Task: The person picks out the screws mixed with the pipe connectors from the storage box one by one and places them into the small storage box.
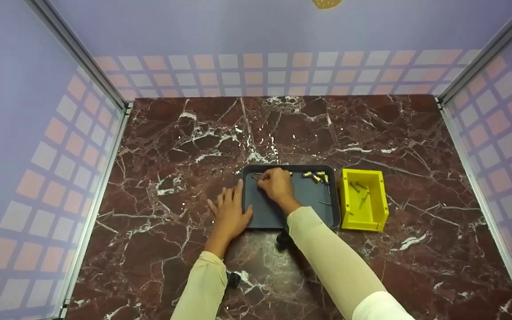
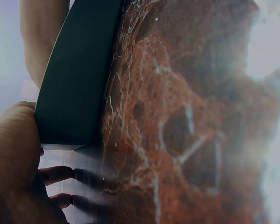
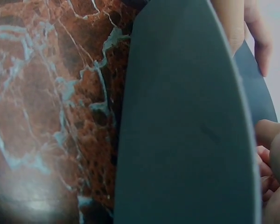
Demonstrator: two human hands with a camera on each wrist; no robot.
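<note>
A shallow dark grey tray (image 1: 267, 218) lies on the marbled table. Over its far left part is my right hand (image 1: 277, 184), fingers bent and pinching a thin metal screw (image 1: 256, 177) whose end shows by the fingertips. Its curled fingers (image 3: 266, 170) appear past the tray wall (image 3: 186, 116) in the right wrist view. My left hand (image 1: 230, 215) rests at the tray's left edge, fingers straight and spread, thumb at the rim. Brass-coloured fittings (image 1: 316, 177) sit in the tray's far right corner, and a loose screw (image 1: 325, 203) lies near its right side.
Close to the tray's right side stands a yellow bin (image 1: 386, 209) with several screws (image 1: 362, 200) in it. Patterned panels (image 1: 265, 73) enclose the table at the back and both sides. Dark wrist devices (image 1: 234, 279) sit under the forearms.
</note>
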